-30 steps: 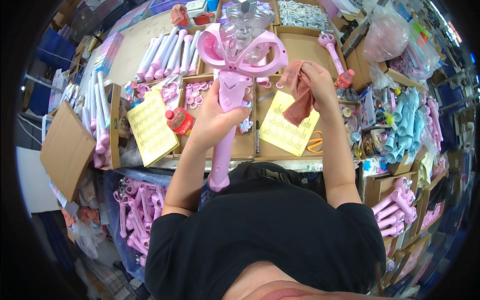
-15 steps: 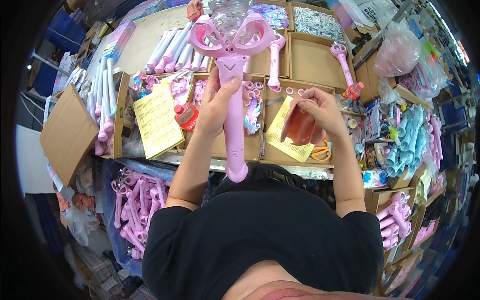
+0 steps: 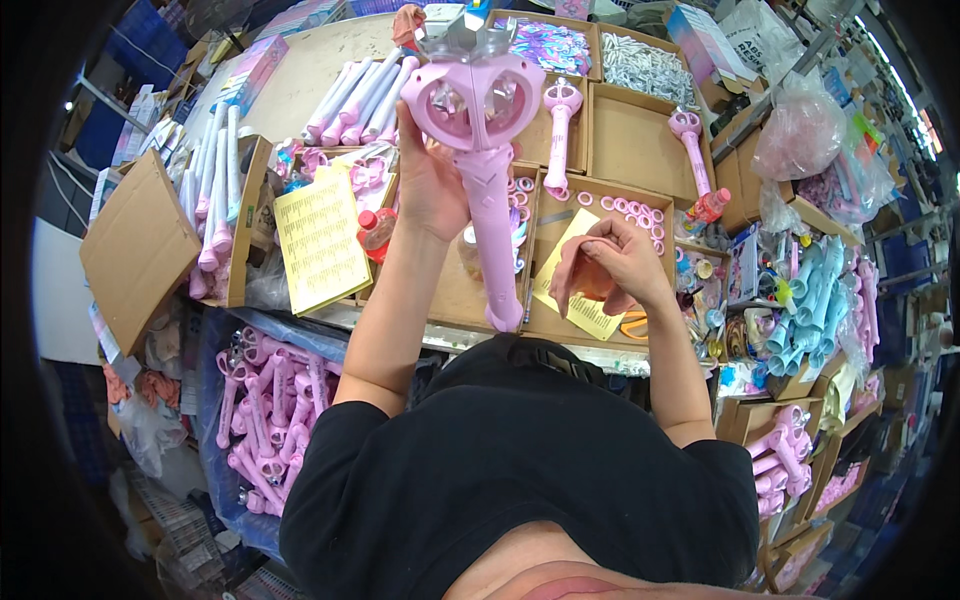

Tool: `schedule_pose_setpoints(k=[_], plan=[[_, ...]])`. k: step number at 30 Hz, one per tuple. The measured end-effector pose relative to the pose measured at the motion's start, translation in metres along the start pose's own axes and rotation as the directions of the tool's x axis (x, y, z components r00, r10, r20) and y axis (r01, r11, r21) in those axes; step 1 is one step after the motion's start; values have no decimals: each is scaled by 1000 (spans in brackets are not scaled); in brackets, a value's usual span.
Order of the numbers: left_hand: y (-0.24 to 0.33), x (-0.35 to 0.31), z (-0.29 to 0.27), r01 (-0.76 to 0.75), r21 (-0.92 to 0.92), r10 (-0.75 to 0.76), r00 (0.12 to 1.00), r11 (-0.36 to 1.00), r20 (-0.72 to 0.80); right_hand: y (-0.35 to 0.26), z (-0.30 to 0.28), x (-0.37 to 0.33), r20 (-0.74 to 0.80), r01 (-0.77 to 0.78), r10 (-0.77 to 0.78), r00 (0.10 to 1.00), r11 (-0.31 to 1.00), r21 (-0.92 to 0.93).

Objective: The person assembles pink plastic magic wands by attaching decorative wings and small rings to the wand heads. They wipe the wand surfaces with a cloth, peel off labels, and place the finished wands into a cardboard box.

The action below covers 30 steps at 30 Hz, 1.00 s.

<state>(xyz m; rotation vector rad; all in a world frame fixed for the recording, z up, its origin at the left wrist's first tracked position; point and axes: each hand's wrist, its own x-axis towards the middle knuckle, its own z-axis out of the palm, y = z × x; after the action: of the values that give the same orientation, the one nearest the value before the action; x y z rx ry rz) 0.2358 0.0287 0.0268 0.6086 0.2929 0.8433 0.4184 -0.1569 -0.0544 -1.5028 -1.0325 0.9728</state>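
Observation:
Upright in front of me is a pink toy wand [image 3: 490,235] with an openwork round head and a silvery crown-like top. My left hand [image 3: 432,190] is closed around it from behind, just below the head, so some fingers are hidden. A reddish-brown cloth [image 3: 572,272] hangs folded from my right hand [image 3: 628,258], pinched between thumb and fingers, to the right of the wand and apart from it. Beneath the cloth lie a yellow printed sheet [image 3: 600,318] and orange-handled scissors [image 3: 634,324], partly covered.
Cardboard trays hold pink rings [image 3: 640,212], silvery parts [image 3: 645,68] and two more wands [image 3: 562,135]. A red-capped bottle [image 3: 376,235] stands beside a yellow sheet [image 3: 322,240]. At lower left, a blue-lined bin [image 3: 225,420] holds many pink wands. Pale blue cones [image 3: 808,305] lie right.
My left hand has shifted its grip up toward the wand's head and turned the wand, whose lower end has swung right. My right hand has moved slightly left and down with the cloth.

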Motion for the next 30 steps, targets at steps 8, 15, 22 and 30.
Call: schedule_pose_setpoints(k=[8, 15, 22, 30], plan=[[12, 11, 1, 263, -313, -148, 927, 913, 345, -13, -7, -9, -81, 83, -136, 987, 881, -465], [9, 13, -10, 293, -166, -175, 847, 942, 501, -35, -21, -17, 106, 259, -288, 952, 567, -782], [21, 3, -28, 147, -101, -100, 924, 984, 370, -14, -42, -22, -57, 96, -360, 931, 394, -914], [33, -9, -37, 246, -121, -185, 909, 962, 374, 6, -75, -34, -189, 126, -658, 729, 400, -908]])
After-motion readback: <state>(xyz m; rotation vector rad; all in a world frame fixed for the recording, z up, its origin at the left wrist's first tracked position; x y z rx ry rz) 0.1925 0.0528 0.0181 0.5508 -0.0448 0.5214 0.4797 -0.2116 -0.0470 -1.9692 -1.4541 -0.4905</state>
